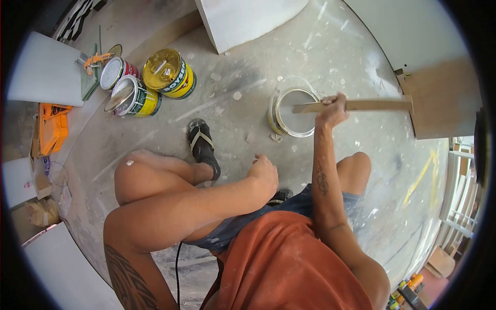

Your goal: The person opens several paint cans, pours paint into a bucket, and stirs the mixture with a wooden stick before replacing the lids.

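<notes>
My right hand (334, 110) is wrapped round a long flat wooden stick (380, 105). One end of the stick reaches over the mouth of an open paint can (279, 120) that stands on the floor, with pale grey paint (299, 118) inside. The stick's other end points right, in the air. Between my knees, short of the can, my left hand (264, 174) is curled into a loose fist; nothing shows in it.
To the left stand a yellow Boysen can (181, 82), a second yellow-labelled can (147, 102) with a tilted lid, and a red-labelled can (129, 70). An orange case (54, 129) lies farther left. White panels (248, 23) border the paint-spotted floor (232, 108).
</notes>
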A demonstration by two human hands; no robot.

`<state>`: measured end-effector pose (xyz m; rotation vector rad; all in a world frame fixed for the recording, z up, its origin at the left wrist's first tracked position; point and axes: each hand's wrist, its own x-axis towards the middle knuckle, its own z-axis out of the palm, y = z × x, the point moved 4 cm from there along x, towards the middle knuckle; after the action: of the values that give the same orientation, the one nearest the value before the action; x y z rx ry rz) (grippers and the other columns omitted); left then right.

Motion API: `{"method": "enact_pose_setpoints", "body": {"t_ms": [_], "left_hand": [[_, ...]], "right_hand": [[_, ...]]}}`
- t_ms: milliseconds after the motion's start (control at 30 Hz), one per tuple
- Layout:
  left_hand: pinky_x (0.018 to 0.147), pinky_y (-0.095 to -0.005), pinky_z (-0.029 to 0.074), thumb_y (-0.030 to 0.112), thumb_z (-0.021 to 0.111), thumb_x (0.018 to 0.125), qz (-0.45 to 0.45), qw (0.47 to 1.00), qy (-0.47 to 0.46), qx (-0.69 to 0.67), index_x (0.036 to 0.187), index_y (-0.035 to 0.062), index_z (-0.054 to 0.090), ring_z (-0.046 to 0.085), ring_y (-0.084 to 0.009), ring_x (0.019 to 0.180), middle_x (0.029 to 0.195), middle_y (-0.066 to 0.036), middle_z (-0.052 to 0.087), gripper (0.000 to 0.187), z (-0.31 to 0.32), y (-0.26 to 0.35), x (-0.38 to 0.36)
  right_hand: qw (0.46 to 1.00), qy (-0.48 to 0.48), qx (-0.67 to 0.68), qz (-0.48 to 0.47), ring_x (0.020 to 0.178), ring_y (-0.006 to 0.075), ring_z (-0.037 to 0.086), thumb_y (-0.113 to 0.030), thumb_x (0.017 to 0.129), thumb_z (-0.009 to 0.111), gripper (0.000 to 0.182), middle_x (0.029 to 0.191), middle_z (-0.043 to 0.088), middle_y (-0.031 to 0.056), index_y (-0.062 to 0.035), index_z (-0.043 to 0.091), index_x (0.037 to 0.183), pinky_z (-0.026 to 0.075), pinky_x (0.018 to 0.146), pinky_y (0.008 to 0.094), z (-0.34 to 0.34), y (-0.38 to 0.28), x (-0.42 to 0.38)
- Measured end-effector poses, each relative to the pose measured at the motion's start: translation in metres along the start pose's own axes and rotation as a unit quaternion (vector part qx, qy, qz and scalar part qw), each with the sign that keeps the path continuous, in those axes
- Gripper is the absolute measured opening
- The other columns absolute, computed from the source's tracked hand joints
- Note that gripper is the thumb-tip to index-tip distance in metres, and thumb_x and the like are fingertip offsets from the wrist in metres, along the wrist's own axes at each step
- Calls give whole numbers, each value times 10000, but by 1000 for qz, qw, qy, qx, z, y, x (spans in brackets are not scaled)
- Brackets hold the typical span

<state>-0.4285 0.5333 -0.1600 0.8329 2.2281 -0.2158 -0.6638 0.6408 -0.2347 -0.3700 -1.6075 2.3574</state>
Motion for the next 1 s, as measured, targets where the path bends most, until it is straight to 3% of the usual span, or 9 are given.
{"method": "enact_pose_setpoints", "body": {"t_ms": [133,333,400,467,533,600,700,833,1000], "left_hand": [[1002,-474,412,216,509,960,3,1000,2,7,1211,80,664,599,-303,1138,1183,-124,639,324,0,3,-4],[1005,-474,414,202,512,957,11,1000,-4,-2,1214,71,658,599,-297,1133,1182,-125,639,323,5,9,-5],[1005,-475,414,202,519,953,11,1000,-11,-8,1209,69,659,600,-293,1129,1180,-125,640,320,4,8,-3],[1004,-476,413,202,526,949,11,1000,-18,-13,1204,67,660,602,-289,1125,1178,-125,641,318,4,6,-3],[1007,-478,410,196,540,938,11,1000,-7,-11,1195,68,661,602,-288,1122,1170,-129,643,311,1,3,-5],[1006,-476,410,193,546,934,12,1000,-3,-15,1192,67,661,602,-288,1120,1164,-130,643,309,-1,2,-5],[1004,-472,409,188,551,930,14,1000,2,-24,1186,68,662,603,-287,1117,1154,-131,643,304,-3,-1,-3],[989,-464,412,185,540,936,1,1000,13,-23,1175,68,666,605,-283,1111,1148,-129,644,295,-3,-1,-5],[973,-462,422,189,528,941,6,999,15,-30,1166,68,671,606,-285,1112,1149,-126,646,292,-2,3,-4]], "right_hand": [[988,102,15,-113,476,145,485,-41,891,531,266,543,483,62,-41,464,634,447,517,321,-9,-16,-21],[978,-64,-26,-197,476,139,430,-13,899,515,256,552,452,60,-55,431,661,435,524,308,2,-3,-38],[968,-234,75,-48,472,132,460,16,870,526,233,537,457,54,-46,457,656,388,469,284,7,4,-30],[960,-270,74,17,462,138,463,-10,868,546,276,525,449,47,-64,441,619,392,468,288,4,-2,-17],[933,-338,-58,112,452,138,467,-51,875,574,329,511,446,38,-79,422,585,398,468,290,12,-4,-2],[925,-343,-129,101,451,131,471,-68,880,602,354,503,449,31,-85,424,575,402,470,284,23,-15,7],[936,-257,-228,-78,469,114,453,-58,884,614,343,523,464,27,-78,435,591,393,477,263,35,-24,-4],[921,-389,32,-12,474,132,466,-80,889,602,309,529,466,44,-62,464,613,391,477,272,14,3,-20],[944,-297,-111,95,484,127,495,-89,883,611,302,529,474,37,-58,477,614,397,471,271,19,-12,-4]]}}
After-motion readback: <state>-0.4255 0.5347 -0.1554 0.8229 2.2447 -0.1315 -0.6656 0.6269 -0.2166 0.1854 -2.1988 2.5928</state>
